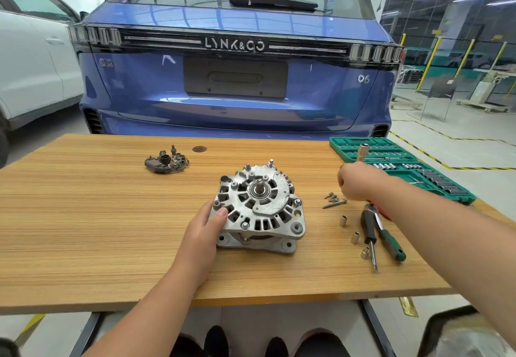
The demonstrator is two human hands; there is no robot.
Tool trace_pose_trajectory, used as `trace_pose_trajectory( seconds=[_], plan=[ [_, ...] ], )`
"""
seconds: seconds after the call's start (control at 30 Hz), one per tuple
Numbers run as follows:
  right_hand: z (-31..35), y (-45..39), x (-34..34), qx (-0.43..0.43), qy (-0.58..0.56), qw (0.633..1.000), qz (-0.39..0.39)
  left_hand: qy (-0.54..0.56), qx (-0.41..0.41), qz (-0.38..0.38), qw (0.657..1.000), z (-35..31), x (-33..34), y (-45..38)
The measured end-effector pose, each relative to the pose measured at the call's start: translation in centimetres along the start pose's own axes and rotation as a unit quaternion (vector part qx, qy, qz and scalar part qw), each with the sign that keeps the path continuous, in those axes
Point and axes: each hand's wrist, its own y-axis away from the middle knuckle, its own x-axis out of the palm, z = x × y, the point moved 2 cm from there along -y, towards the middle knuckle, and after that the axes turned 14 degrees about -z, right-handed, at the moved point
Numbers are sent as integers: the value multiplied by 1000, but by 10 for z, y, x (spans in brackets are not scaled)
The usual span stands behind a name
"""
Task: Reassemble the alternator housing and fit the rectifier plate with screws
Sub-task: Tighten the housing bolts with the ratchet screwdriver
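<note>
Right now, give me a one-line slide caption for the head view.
Left hand steadies alternator on table; right hand holds a tool above loose screws.

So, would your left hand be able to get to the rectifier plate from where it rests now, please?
Probably yes: the left hand rests on the alternator, and only bare table lies between it and the rectifier plate farther back.

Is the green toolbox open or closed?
Open. The green socket case lies flat at the table's far right corner, with its rows of sockets and bits showing inside.
</note>
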Motion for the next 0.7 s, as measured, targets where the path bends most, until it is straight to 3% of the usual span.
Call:
trace_pose_trajectory(
  seconds=[0.13,0.7],
  plan=[
    [-16,9,21,-13,69,997,27,-3,4,-3,1000,1,0,0],
    [-19,19,41,-69,-22,997,-9,6,24,-1,1000,-1,0,1]
  ],
)
